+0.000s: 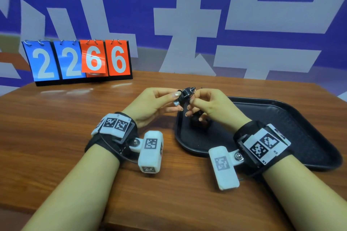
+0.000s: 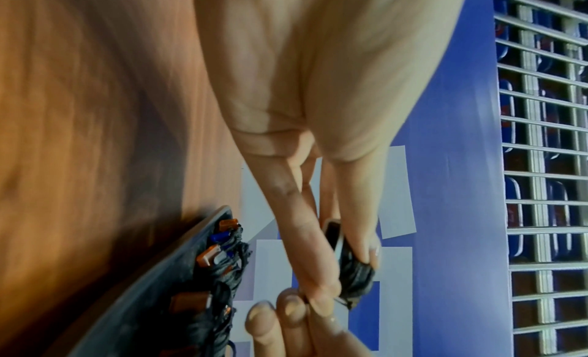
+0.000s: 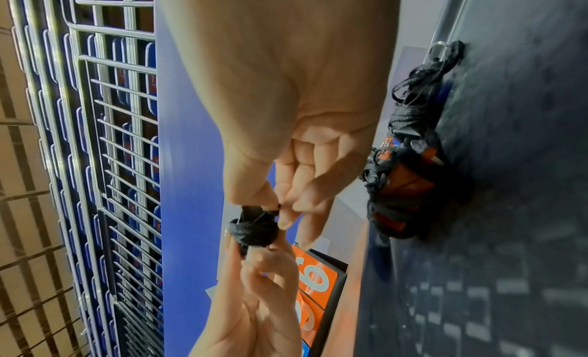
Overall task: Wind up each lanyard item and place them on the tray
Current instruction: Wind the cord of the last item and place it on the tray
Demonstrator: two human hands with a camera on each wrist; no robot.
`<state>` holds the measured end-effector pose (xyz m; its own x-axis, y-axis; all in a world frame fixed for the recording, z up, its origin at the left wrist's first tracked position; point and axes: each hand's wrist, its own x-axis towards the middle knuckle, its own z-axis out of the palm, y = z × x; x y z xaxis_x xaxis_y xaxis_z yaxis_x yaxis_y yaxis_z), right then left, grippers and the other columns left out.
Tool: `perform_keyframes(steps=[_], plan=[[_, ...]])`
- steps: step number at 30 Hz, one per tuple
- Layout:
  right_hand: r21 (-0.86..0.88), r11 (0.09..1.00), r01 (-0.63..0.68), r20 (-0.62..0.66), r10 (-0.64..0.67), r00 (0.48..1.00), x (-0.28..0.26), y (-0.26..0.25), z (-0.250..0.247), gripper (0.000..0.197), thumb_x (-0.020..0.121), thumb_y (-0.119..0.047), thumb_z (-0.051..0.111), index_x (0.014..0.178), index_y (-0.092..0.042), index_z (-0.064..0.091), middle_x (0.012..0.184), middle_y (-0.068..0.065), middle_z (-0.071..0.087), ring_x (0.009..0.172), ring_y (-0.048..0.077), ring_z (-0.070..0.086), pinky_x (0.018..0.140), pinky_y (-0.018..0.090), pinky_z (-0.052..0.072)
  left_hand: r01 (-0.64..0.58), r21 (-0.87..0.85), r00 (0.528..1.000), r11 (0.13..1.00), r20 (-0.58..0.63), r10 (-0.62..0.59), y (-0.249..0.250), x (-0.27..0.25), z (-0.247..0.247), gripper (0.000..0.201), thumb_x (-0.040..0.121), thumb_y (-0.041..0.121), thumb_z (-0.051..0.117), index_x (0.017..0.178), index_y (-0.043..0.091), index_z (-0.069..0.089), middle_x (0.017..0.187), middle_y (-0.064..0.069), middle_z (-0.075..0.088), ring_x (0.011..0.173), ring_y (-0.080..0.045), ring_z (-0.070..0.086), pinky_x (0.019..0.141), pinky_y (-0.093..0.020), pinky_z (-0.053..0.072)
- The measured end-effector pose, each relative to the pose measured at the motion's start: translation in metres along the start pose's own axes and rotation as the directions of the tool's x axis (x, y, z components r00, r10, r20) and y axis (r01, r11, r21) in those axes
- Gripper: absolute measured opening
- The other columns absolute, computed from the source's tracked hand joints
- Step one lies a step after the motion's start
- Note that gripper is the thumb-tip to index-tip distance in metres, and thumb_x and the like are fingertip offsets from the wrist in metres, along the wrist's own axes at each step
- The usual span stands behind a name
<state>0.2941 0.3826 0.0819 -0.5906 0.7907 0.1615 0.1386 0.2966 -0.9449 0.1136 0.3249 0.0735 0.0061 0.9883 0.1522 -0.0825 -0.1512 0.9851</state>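
A person's left hand (image 1: 156,103) and right hand (image 1: 210,106) are meeting above the near-left corner of a black tray (image 1: 293,118), both pinching a small item (image 1: 185,95) whose black lanyard cord is already bundled tightly around it. The left thumb and fingertips are clamping the wound bundle, a silver-edged end of the item poking out between them, while the right thumb and forefinger are nipping the cord's tail and a small metal ring at the top. To finish the step well, the left hand is probably best keeping firm pressure on the coils while the right tucks the loose end under a turn; slackening too soon would likely let the cord spring open. Set-down should then be short, since the tray is lying directly below. Already resting on the tray is a cluster of wound lanyard items (image 3: 404,186), orange and blue pieces showing through dark cord, just under the right palm, so the new bundle is best landing beside them rather than on top. A flip scoreboard (image 1: 78,60) reading 2266 is standing well apart at the far left of the wooden table (image 1: 56,137), out of the way. Wire racking is showing in the wrist views' background.
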Motion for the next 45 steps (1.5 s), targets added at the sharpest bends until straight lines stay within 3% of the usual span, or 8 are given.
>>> perform_keyframes(steps=[10, 15, 20, 24, 30, 33, 36, 45], plan=[[0.026, 0.999, 0.023, -0.059, -0.021, 0.998, 0.004, 0.006, -0.001, 0.009, 0.096, 0.0, 0.055, 0.089, 0.001, 0.062, 0.073, 0.008, 0.067, 0.063, 0.01, 0.068, 0.05, 0.018, 0.051, 0.004, 0.007, 0.999, 1.0, 0.049, -0.005, -0.001, 0.0, -0.004, 0.026, 0.095, 0.009, 0.053, 0.116, 0.001, 0.066, 0.097, -0.004, 0.076, 0.074, -0.01, 0.07, 0.069, -0.016, 0.056], [0.25, 0.967, -0.055, -0.036, 0.066, 0.997, 0.003, 0.007, -0.002, 0.016, 0.092, 0.006, 0.058, 0.103, 0.016, 0.065, 0.091, 0.023, 0.07, 0.079, 0.022, 0.073, 0.072, 0.022, 0.059, -0.011, 0.071, 1.0, 0.997, 0.01, 0.01, -0.001, 0.0, -0.006, 0.025, 0.088, 0.01, 0.062, 0.111, 0.005, 0.07, 0.091, -0.005, 0.076, 0.071, -0.012, 0.069, 0.067, -0.018, 0.055], [0.329, 0.935, -0.134, 0.002, 0.141, 0.99, 0.005, 0.005, -0.006, 0.026, 0.089, 0.009, 0.047, 0.107, 0.015, 0.065, 0.108, 0.032, 0.067, 0.098, 0.035, 0.071, 0.089, 0.036, 0.058, -0.018, 0.213, 1.0, 0.977, -0.006, 0.02, -0.004, 0.002, -0.008, 0.032, 0.089, 0.007, 0.066, 0.12, 0.007, 0.064, 0.086, -0.012, 0.074, 0.074, -0.019, 0.07, 0.065, -0.021, 0.055], [0.269, 0.954, -0.131, 0.031, 0.127, 0.991, 0.002, 0.005, -0.007, 0.02, 0.091, -0.008, 0.064, 0.104, 0.005, 0.071, 0.095, 0.024, 0.073, 0.083, 0.025, 0.072, 0.079, 0.028, 0.059, -0.005, 0.273, 0.997, 0.962, -0.07, 0.025, -0.005, 0.004, -0.008, 0.023, 0.086, 0.009, 0.071, 0.106, 0.004, 0.062, 0.085, -0.017, 0.074, 0.074, -0.023, 0.073, 0.061, -0.021, 0.055], [-0.01, 0.997, -0.074, -0.104, 0.073, 0.992, 0.002, 0.01, -0.011, 0.02, 0.082, -0.023, 0.078, 0.098, -0.011, 0.078, 0.085, 0.004, 0.075, 0.072, 0.002, 0.067, 0.061, 0.008, 0.048, -0.041, 0.291, 0.993, 0.956, -0.092, 0.07, -0.007, 0.004, -0.006, 0.02, 0.085, 0.008, 0.073, 0.101, -0.001, 0.067, 0.091, -0.017, 0.076, 0.08, -0.023, 0.074, 0.059, -0.02, 0.054], [0.017, 0.999, -0.033, -0.13, 0.035, 0.991, 0.0, 0.004, -0.017, 0.019, 0.08, -0.019, 0.08, 0.097, -0.01, 0.079, 0.086, 0.008, 0.076, 0.067, 0.003, 0.063, 0.059, 0.008, 0.045, -0.051, 0.199, 0.991, 0.979, -0.114, 0.075, -0.004, 0.003, -0.003, 0.025, 0.084, 0.003, 0.073, 0.108, -0.001, 0.07, 0.101, -0.016, 0.075, 0.091, -0.025, 0.073, 0.073, -0.027, 0.058], [0.007, 1.0, -0.006, -0.147, 0.007, 0.989, 0.0, -0.007, -0.028, 0.02, 0.078, -0.021, 0.081, 0.097, -0.014, 0.079, 0.086, -0.003, 0.077, 0.074, -0.002, 0.067, 0.063, 0.004, 0.044, -0.068, 0.149, 0.992, 0.986, -0.098, 0.083, 0.003, 0.003, 0.0, 0.033, 0.083, -0.004, 0.071, 0.115, 0.005, 0.071, 0.109, -0.012, 0.075, 0.104, -0.026, 0.071, 0.089, -0.03, 0.057], [0.023, 1.0, 0.021, -0.155, -0.017, 0.988, -0.015, -0.023, -0.068, 0.023, 0.08, -0.018, 0.079, 0.101, -0.011, 0.077, 0.091, -0.002, 0.076, 0.067, -0.01, 0.064, 0.055, 0.001, 0.04, -0.092, 0.371, 0.986, 0.924, -0.098, 0.138, 0.04, 0.016, 0.033, 0.027, 0.08, 0.003, 0.078, 0.106, 0.0, 0.072, 0.095, -0.009, 0.077, 0.087, -0.016, 0.074, 0.071, -0.019, 0.056]])
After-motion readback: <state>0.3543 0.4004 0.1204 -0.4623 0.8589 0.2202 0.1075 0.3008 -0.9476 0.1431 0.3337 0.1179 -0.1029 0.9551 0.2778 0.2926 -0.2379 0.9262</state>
